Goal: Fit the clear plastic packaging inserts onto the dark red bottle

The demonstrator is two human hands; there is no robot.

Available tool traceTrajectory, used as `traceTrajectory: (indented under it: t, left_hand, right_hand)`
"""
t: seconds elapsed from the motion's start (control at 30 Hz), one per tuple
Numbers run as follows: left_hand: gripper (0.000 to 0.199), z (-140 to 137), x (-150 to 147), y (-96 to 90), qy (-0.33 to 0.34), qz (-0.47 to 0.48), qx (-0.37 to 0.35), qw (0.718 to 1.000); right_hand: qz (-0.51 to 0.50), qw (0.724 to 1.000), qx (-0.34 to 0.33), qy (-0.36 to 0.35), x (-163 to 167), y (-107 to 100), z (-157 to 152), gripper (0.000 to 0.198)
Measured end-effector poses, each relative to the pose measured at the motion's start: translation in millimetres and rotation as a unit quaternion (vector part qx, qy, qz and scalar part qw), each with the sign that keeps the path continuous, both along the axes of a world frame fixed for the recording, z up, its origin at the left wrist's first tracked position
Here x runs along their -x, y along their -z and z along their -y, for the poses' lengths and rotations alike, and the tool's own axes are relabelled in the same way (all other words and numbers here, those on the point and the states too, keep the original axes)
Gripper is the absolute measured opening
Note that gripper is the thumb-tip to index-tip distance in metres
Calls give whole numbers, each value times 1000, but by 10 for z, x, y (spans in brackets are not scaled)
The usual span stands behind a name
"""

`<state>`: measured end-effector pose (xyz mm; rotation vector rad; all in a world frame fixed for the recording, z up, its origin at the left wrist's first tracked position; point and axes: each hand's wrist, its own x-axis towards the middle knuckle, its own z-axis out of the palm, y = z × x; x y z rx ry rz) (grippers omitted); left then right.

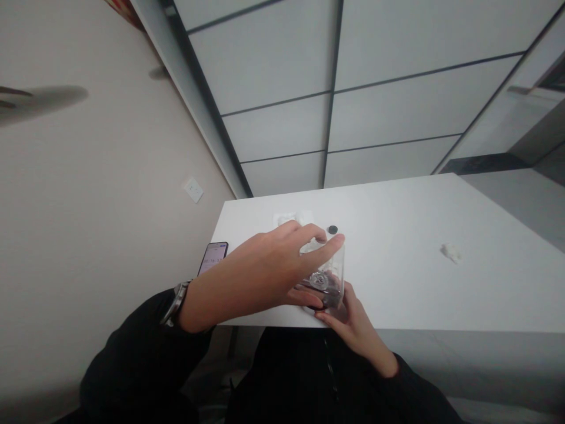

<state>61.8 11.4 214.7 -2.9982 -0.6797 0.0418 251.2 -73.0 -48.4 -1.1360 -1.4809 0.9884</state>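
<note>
Near the front edge of the white table (397, 277), a clear see-through container (338, 274) is between my two hands. A round clear fitting and a dark area show in its lower part. My left hand (286, 259) reaches across it from the left, thumb low at the near side and fingers over the top, so much of the container is hidden. My right hand (353, 324) grips its lower right corner, with the thumb in front and the other fingers partly hidden behind. Just beyond the container lies a small round black piece (333, 229).
A phone (214, 256) with a lit screen lies at the table's left edge. Behind my left hand is a whitish, partly hidden item (289, 218). Crumpled white material (450, 253) lies to the right. A wall stands on the left, and panelled doors (282, 129) rise behind the table.
</note>
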Motion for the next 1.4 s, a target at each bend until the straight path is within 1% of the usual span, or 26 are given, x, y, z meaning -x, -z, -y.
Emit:
traceTrajectory:
  t: [0.1, 0.23, 0.4, 0.57, 0.73, 0.83, 0.93, 1.03, 1.1, 1.2, 1.27, 1.33, 1.4]
  left_hand:
    - [82, 12, -13, -10, 0, -3, -4, 1000]
    - [87, 33, -37, -15, 2, -14, -13, 1000]
    - [87, 55, -60, -22, 4, -23, -22, 999]
    - [90, 67, -64, -27, 0, -16, -21, 1000]
    - [92, 19, 5, 57, 4, 32, 4, 999]
    - [88, -45, 130, 175, -2, 97, 42, 994]
    - [87, -107, 298, 336, -29, 192, 109, 975]
    - [94, -138, 455, 542, -84, 266, 197, 940]
    - [99, -137, 533, 701, -114, 304, 236, 916]
    - [99, -114, 608, 925, -134, 362, 269, 882]
    - [97, -95, 638, 1032, -147, 387, 287, 864]
    - [97, -82, 661, 1093, -156, 402, 300, 851]
    - [98, -76, 679, 1115, -160, 410, 305, 844]
  right_hand:
    - [-7, 1000, -2, 5, 6, 14, 6, 71]
    - [-3, 1000, -1, 3, 6, 17, 10, 70]
    - [3, 1000, -15, 9, 13, 40, 3, 71]
    - [8, 1000, -20, 14, 10, 59, 5, 69]
    - [12, 1000, -15, 14, -4, 59, 7, 71]
    - [16, 1000, -26, 7, -7, 32, -2, 72]
    - [14, 999, -49, 0, -2, -3, -17, 73]
    - [11, 998, -62, -10, 3, -13, -29, 73]
    - [11, 998, -61, -11, 3, -4, -33, 73]
    - [12, 998, -61, -11, 0, 6, -32, 74]
    - [9, 998, -64, -13, -2, 0, -31, 74]
    - [4, 998, -62, -15, -5, -5, -30, 73]
    - [3, 998, -57, -14, -7, 1, -30, 73]
